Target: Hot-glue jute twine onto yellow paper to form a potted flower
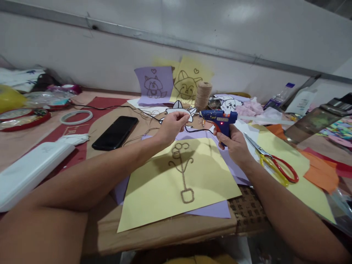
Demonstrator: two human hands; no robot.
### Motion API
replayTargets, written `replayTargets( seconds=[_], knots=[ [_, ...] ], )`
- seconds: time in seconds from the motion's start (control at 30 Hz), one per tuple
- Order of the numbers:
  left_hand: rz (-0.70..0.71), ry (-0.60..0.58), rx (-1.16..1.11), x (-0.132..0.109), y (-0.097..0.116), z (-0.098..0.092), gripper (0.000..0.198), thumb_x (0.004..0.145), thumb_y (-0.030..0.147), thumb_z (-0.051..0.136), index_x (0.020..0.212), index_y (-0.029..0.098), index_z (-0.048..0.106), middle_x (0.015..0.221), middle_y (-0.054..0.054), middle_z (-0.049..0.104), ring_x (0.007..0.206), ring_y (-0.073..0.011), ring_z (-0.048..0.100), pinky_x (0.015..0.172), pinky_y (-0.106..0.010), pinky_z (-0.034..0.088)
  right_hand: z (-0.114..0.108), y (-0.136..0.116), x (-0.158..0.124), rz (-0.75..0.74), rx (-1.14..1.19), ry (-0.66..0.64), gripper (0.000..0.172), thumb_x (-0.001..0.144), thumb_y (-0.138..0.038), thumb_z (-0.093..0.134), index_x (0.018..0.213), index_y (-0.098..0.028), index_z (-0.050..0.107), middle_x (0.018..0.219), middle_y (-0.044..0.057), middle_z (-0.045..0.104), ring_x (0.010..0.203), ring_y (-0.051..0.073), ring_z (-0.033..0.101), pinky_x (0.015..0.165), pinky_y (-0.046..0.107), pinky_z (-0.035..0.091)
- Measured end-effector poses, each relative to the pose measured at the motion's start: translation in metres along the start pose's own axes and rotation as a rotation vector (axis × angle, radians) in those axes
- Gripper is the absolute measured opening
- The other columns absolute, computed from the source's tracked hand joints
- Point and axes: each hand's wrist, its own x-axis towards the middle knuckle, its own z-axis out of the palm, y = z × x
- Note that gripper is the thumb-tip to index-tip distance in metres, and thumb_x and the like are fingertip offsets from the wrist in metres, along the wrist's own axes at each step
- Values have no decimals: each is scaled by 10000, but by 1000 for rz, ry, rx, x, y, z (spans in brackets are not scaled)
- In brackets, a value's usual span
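Observation:
My right hand is wrapped round the handle of a blue hot glue gun with a small red light lit on its side. The gun's nozzle points left toward my left hand, whose thumb and fingertips are pinched together; what they hold is too small to make out. Behind those fingers shows a white paper cutout with pointed ears. Below both hands lies a yellow sheet bearing a flower-in-pot outline in brown twine. A purple sheet sticks out from underneath.
Scissors with red and yellow handles lie at right. A black phone, tape roll and white case are at left. A twine spool stands behind the gun, near animal pictures. A bottle leans at right.

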Motion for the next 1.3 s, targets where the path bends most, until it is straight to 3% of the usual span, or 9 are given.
replayTargets(
  seconds=[0.73,1.07,1.2,1.3],
  knots=[
    [22,8,-6,-1,2,0,59,852,154,653,805,130,627,635,42,466,494,-42,367,469,-193,266,-2,1,0,8,-13,8,301,825,-402,739,1032,-234,601,874,-18,663,535,79,449,455,258,373],
    [-54,16,-45,-1,6,1,182,886,132,613,712,140,561,606,43,449,472,-38,326,455,-194,224,-2,3,0,13,-17,-14,281,829,-398,731,1021,-242,598,892,-6,672,556,93,456,460,262,371],
    [-77,44,-61,-1,6,1,173,884,120,612,716,132,572,609,37,456,471,-40,342,447,-190,221,-10,10,8,-45,-5,-22,264,844,-378,703,1043,-252,583,929,-12,664,654,112,514,578,274,447],
    [-75,26,-81,0,4,2,156,852,143,663,719,131,583,612,36,468,468,-37,340,440,-189,213,-22,27,20,19,-178,103,258,832,-419,665,998,-235,589,839,-20,632,737,135,550,710,295,468]
  ],
)
